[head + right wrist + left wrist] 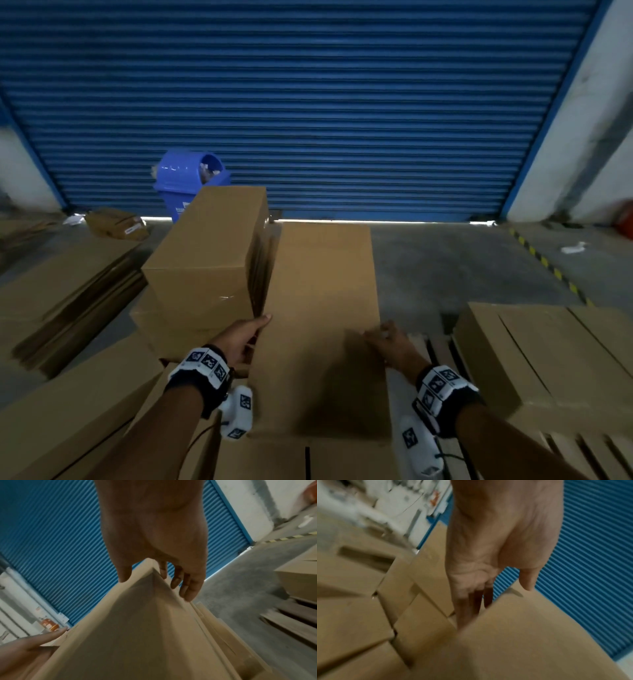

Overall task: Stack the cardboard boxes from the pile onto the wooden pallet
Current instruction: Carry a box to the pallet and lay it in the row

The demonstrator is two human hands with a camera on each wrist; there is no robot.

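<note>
Head cam downward; wrist cams close

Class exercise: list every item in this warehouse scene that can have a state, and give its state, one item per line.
Long cardboard box: closed, held at both sides.
Left hand: fingers straight along the box's left side.
Right hand: fingers on the box's right edge.
Stacked boxes: closed, piled.
Roller shutter: down.
Blue bin: holds rubbish.
Wooden pallet: partly loaded.
</note>
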